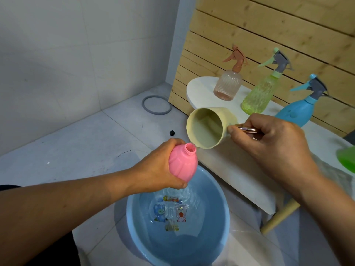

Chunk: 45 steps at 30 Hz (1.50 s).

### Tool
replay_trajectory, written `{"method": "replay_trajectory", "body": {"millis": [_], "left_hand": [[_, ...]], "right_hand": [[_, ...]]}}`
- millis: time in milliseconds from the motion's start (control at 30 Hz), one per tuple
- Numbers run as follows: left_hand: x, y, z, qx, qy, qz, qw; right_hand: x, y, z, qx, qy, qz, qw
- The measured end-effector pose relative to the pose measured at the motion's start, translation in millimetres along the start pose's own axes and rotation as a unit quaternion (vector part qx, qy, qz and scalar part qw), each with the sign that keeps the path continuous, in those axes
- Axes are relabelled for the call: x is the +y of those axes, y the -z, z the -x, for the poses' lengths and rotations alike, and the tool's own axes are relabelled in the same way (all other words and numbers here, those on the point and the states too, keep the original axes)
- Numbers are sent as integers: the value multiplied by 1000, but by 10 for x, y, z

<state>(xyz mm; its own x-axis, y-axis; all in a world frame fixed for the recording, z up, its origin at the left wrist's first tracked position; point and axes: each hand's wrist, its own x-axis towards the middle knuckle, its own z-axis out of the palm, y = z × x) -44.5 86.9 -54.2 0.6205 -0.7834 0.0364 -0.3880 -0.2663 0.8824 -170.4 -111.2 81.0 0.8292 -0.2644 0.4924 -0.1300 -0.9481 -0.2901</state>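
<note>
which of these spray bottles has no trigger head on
The pink bottle gripped in the left hand: its neck is bare. The peach bottle, green bottle and blue bottle on the table carry trigger heads.

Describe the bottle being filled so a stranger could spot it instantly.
Find the round blue plastic basin on the floor. Just above its far rim, the left hand grips a squat opaque pink plastic bottle, under the lip of a tilted beige plastic cup. Unlike the three spray bottles on the white table, it has no trigger head.
</note>
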Motion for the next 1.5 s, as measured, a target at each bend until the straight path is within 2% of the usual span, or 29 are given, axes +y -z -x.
{"method": "replay_trajectory", "body": {"millis": [900, 1500], "left_hand": [[9, 0, 2, -3, 11, 7, 1000], [15, -1, 13, 3, 16, 3, 1000]], "right_hand": [[-12, -8, 15, 36, 75, 78, 993], [-34, -24, 55, 99, 142, 138, 975]]}}
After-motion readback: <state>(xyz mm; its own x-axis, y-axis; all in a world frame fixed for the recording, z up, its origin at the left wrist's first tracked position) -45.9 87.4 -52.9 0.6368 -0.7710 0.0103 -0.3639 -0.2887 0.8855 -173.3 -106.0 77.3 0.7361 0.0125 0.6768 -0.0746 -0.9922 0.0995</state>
